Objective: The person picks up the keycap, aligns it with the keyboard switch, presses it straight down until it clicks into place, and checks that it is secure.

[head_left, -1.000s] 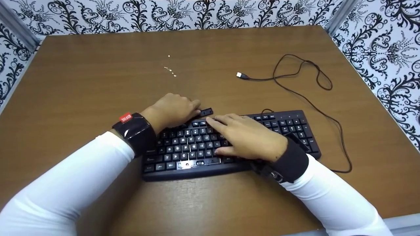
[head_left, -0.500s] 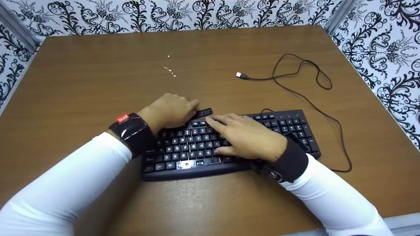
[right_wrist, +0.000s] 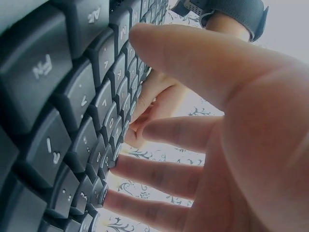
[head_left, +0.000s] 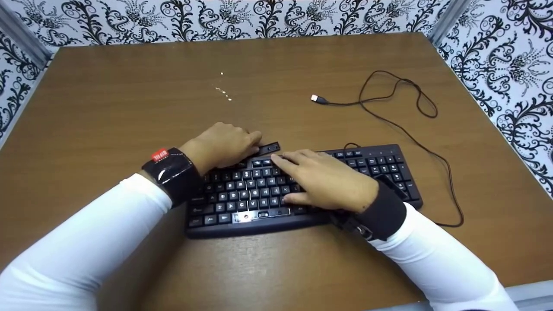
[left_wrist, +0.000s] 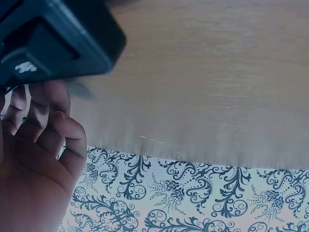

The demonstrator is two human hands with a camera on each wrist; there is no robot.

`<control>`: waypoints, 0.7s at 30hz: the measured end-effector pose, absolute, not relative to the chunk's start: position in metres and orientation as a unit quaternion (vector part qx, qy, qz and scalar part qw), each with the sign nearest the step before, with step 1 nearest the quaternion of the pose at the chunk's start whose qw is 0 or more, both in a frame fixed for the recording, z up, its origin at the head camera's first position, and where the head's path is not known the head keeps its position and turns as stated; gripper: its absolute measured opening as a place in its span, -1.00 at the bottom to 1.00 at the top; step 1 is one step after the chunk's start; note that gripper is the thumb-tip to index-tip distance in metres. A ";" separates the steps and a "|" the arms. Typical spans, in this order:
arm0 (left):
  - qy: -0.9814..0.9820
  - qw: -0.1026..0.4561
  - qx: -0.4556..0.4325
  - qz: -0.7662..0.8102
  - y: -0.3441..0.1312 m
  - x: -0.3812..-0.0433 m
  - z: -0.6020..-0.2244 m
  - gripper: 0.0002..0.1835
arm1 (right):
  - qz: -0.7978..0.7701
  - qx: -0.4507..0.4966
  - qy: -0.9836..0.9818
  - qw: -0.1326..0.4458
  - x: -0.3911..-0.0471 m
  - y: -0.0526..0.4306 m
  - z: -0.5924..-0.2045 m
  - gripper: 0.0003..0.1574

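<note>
A black keyboard point(head_left: 259, 196) lies across the table; its space bar cap is off, baring the slot point(head_left: 261, 214). Over the middle and right keys, my right hand point(head_left: 328, 181) rests with fingers spread and straight, thumb on the letter keys. At the keyboard's back left edge is my left hand point(head_left: 222, 144), fingers bent; the left wrist view shows them beside the keyboard corner point(left_wrist: 58, 41). A short black bar point(head_left: 268, 148) shows just beyond that hand's fingertips, behind the keyboard. I cannot tell what the left fingers hold, as the fingertips are hidden.
The keyboard's black cable point(head_left: 402, 127) loops over the right of the table, its USB plug point(head_left: 319, 99) at the back. Several tiny pale specks point(head_left: 223, 91) lie on the table point(head_left: 129, 95). Patterned walls point(head_left: 268, 19) border its far side and ends.
My left hand has shifted slightly to the left, uncovering more of the black bar. The right hand and keyboard look nearly unchanged.
</note>
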State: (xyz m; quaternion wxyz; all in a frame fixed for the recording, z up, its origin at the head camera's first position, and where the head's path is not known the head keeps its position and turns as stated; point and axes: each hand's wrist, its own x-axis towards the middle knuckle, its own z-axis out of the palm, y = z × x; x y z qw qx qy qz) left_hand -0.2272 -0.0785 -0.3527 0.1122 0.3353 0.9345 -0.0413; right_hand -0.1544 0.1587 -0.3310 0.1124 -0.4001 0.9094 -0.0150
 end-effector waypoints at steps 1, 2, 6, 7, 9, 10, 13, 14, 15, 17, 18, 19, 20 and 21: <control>0.935 0.113 0.334 -0.039 -0.079 -0.227 -0.353 -0.71 | -0.014 -0.401 0.909 0.112 -0.155 0.159 -0.331 0.05; 0.935 0.114 0.334 -0.036 -0.079 -0.228 -0.353 -0.71 | -0.013 -0.401 0.909 0.111 -0.155 0.159 -0.331 0.05; 0.935 0.112 0.334 -0.029 -0.078 -0.228 -0.353 -0.72 | -0.009 -0.403 0.908 0.109 -0.155 0.159 -0.332 0.05; 0.935 0.111 0.335 -0.030 -0.077 -0.228 -0.353 -0.73 | -0.008 -0.403 0.909 0.109 -0.156 0.159 -0.333 0.05; 0.935 0.105 0.338 -0.035 -0.076 -0.227 -0.352 -0.74 | -0.009 -0.402 0.909 0.109 -0.156 0.159 -0.333 0.04; 0.934 0.100 0.340 -0.039 -0.076 -0.227 -0.352 -0.74 | -0.009 -0.403 0.909 0.109 -0.156 0.159 -0.333 0.04; 0.934 0.088 0.342 -0.052 -0.074 -0.226 -0.351 -0.74 | -0.011 -0.404 0.908 0.107 -0.156 0.159 -0.332 0.03; 0.935 0.086 0.340 -0.056 -0.073 -0.225 -0.351 -0.74 | -0.012 -0.405 0.908 0.107 -0.156 0.159 -0.332 0.03; 0.936 0.084 0.336 -0.059 -0.073 -0.225 -0.350 -0.73 | -0.012 -0.405 0.908 0.106 -0.156 0.159 -0.332 0.02; 0.940 0.086 0.326 -0.059 -0.072 -0.225 -0.349 -0.72 | -0.013 -0.406 0.908 0.105 -0.156 0.159 -0.332 0.02; 0.941 0.089 0.320 -0.058 -0.071 -0.225 -0.348 -0.71 | -0.013 -0.406 0.908 0.105 -0.156 0.159 -0.332 0.02; 0.943 0.094 0.314 -0.056 -0.070 -0.225 -0.348 -0.71 | -0.013 -0.406 0.908 0.106 -0.156 0.160 -0.332 0.02; 0.944 0.097 0.310 -0.053 -0.070 -0.225 -0.347 -0.70 | -0.014 -0.404 0.908 0.108 -0.156 0.160 -0.331 0.02; 0.945 0.101 0.306 -0.050 -0.069 -0.225 -0.346 -0.70 | -0.015 -0.403 0.908 0.111 -0.157 0.161 -0.330 0.03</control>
